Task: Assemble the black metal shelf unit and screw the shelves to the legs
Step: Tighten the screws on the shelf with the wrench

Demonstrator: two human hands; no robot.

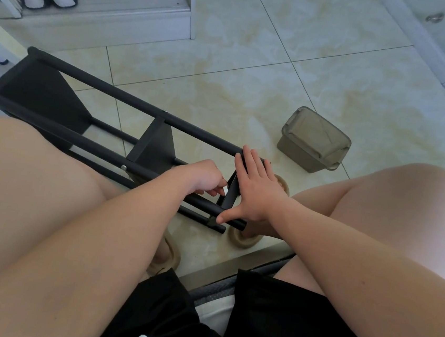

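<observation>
Head view: shelf unit [158,145] on its side on the floor [253,75], centre left; right hand [254,191], flat, braces the nearest shelf [229,193], presumably steadying it while left hand [204,177] pinches a small white piece [225,190], likely a fastener.

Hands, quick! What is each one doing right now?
Left hand: closed, pinching a small white piece.
Right hand: open, fingers straight, resting on the black shelf unit.

Left grip [204,178] curled, pinching, right grip [255,191] flat, splayed

Right hand [254,191] flat on shelf unit [39,94]
</observation>
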